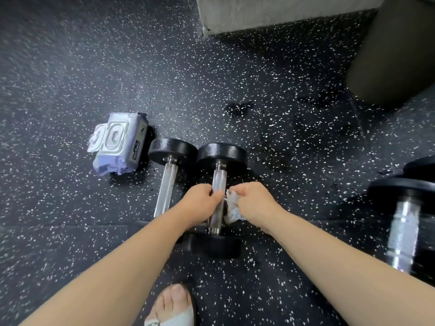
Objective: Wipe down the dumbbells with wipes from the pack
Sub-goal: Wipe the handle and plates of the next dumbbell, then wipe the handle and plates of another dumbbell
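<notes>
Floor (70, 67): speckled black rubber beneath everything.
Held dumbbell (220, 158): left hand (200, 204) curled round its knurled handle.
Second dumbbell (166, 189): just left of that grip, parallel.
Wipes pack (117, 144): farther left, flap open.
Wipe (231, 207): crumpled, pinched in right hand (254, 202), just right of the grip.

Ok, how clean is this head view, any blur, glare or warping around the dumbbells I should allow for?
Head view: sharp at centre, knurling clear on the gripped dumbbell under the left hand; the wipe in the right hand is readable. Head view, edges: the right-edge dumbbell is smeared, with glare streaks on its handle; wide-angle stretch bends the forearms; the wipe pack looks washed out.
</notes>
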Demonstrator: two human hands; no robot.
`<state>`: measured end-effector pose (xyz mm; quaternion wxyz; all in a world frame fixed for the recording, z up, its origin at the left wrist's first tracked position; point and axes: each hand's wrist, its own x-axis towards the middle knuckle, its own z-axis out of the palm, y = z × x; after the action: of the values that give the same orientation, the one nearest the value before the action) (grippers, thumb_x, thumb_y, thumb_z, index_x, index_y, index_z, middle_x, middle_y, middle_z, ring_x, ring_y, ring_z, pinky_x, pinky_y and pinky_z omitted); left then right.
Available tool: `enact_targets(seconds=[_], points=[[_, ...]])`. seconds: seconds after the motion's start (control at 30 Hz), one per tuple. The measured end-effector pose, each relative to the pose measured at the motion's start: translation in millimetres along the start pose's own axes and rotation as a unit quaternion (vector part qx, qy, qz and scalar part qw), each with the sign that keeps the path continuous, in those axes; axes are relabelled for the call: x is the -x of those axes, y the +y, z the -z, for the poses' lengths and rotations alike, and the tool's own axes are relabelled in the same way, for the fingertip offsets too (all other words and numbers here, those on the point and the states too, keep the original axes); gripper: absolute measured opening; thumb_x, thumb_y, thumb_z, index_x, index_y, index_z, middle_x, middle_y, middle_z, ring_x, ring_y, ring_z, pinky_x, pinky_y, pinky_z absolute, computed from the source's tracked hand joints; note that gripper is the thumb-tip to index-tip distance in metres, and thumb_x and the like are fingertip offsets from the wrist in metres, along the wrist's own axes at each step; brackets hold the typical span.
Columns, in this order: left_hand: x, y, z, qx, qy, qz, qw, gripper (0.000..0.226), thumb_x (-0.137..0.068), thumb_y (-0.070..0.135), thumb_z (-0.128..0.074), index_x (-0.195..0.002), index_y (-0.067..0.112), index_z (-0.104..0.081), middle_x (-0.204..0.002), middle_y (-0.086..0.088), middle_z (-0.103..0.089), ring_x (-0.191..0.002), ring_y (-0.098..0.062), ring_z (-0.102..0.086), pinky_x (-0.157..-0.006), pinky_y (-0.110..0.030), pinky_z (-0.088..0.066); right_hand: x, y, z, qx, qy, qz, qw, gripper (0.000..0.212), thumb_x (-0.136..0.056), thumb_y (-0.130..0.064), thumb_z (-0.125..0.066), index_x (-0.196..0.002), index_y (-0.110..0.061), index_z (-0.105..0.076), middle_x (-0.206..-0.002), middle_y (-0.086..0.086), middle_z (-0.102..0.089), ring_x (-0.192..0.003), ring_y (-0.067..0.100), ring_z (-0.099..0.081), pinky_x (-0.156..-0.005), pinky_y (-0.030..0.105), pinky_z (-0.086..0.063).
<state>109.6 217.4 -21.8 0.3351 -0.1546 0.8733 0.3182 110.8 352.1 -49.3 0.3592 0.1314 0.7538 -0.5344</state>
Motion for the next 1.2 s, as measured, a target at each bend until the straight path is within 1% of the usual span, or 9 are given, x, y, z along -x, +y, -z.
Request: enact_targets(seconds=[0.13,0.23,0.3,0.47,0.7,0.8,0.9,1.07,1.2], points=[[9.9,27.8,5.8,-0.202,0.053,-0.016,0.978,0.020,-0.095,0.027,-0.043,-0.081,0.013,-0.048,-0.083,-0.002,-0.054,-0.076,-0.021,-0.053,-0.069,-0.030,-0.043,15.1,-4.2,29.5,-0.016,0.061,-0.026,0.998,0.026,-0.089,-0.008,-0.049,-0.106,0.009,-0.061,-0.083,0.005,-0.060,-0.074,0.019,-0.046,-0.068,0.031,-0.042],[24.7,59.0,1.0,-0.294,0.082,-0.035,0.952,0.011,-0.094,0.028,-0.047,-0.091,0.017,-0.047,-0.090,-0.002,-0.051,-0.086,-0.026,-0.052,-0.071,-0.033,-0.040,25.7,-8.9,62.5,-0.034,0.094,-0.045,0.994,0.025,-0.089,-0.002,-0.051,-0.109,0.003,-0.065,-0.115,0.017,-0.068,-0.081,0.019,-0.048,-0.088,0.042,-0.054],[30.6,77.9,-9.1,-0.305,0.090,-0.052,0.947,0.013,-0.092,0.030,-0.049,-0.090,0.017,-0.050,-0.093,-0.002,-0.057,-0.087,-0.027,-0.055,-0.071,-0.034,-0.042,37.5,-7.5,86.2,-0.068,0.113,-0.047,0.990,0.022,-0.091,0.001,-0.052,-0.106,0.001,-0.068,-0.099,0.010,-0.072,-0.076,0.015,-0.053,-0.083,0.032,-0.057],[26.1,133.3,-61.4,-0.213,-0.037,-0.104,0.971,0.024,-0.090,0.034,-0.057,-0.093,0.011,-0.066,-0.086,-0.002,-0.062,-0.084,-0.023,-0.062,-0.081,-0.034,-0.053,65.9,23.4,148.7,-0.101,0.189,-0.039,0.976,0.017,-0.091,-0.008,-0.057,-0.095,-0.005,-0.073,-0.078,0.005,-0.068,-0.069,0.017,-0.055,-0.065,0.030,-0.048],[28.6,205.5,-169.0,-0.064,-0.167,-0.101,0.979,0.033,-0.088,0.024,-0.065,-0.111,0.000,-0.066,-0.081,-0.005,-0.055,-0.078,-0.025,-0.057,-0.063,-0.026,-0.042,91.6,69.4,218.5,-0.152,0.256,-0.035,0.954,0.027,-0.083,0.012,-0.050,-0.094,-0.001,-0.072,-0.079,0.014,-0.066,-0.068,0.023,-0.060,-0.062,0.028,-0.053],[32.6,217.8,-194.9,-0.033,-0.194,-0.071,0.978,0.039,-0.089,0.027,-0.064,-0.116,-0.002,-0.060,-0.072,-0.002,-0.047,-0.063,-0.018,-0.047,-0.052,-0.021,-0.036,91.1,77.4,228.1,-0.106,0.255,-0.039,0.960,0.034,-0.083,0.010,-0.048,-0.073,-0.012,-0.072,-0.075,0.016,-0.066,-0.067,0.026,-0.061,-0.063,0.033,-0.051],[36.3,214.6,-217.0,0.024,-0.228,-0.033,0.973,0.039,-0.093,0.028,-0.057,-0.123,0.004,-0.054,-0.095,-0.010,-0.059,-0.087,-0.027,-0.058,-0.070,-0.030,-0.048,93.8,80.3,236.2,-0.072,0.238,-0.037,0.968,0.028,-0.081,0.007,-0.047,-0.072,-0.007,-0.069,-0.071,0.014,-0.061,-0.065,0.023,-0.056,-0.060,0.030,-0.045],[5.6,186.0,-249.5,0.129,-0.251,0.039,0.958,0.065,-0.043,0.039,-0.074,-0.099,0.008,-0.064,-0.094,-0.018,-0.073,-0.096,-0.037,-0.070,-0.086,-0.053,-0.055,98.5,86.5,243.2,-0.055,0.245,-0.058,0.966,0.035,-0.076,0.001,-0.047,-0.051,-0.019,-0.062,-0.066,0.011,-0.057,-0.065,0.025,-0.051,-0.060,0.039,-0.043],[20.3,187.1,-230.1,0.194,-0.240,0.017,0.951,0.054,-0.056,0.032,-0.069,-0.100,0.002,-0.063,-0.099,-0.021,-0.072,-0.096,-0.035,-0.069,-0.093,-0.056,-0.051,97.9,91.2,237.3,-0.023,0.229,-0.076,0.970,0.036,-0.082,0.005,-0.048,-0.053,-0.017,-0.050,-0.060,0.005,-0.045,-0.060,0.019,-0.040,-0.052,0.025,-0.030]])
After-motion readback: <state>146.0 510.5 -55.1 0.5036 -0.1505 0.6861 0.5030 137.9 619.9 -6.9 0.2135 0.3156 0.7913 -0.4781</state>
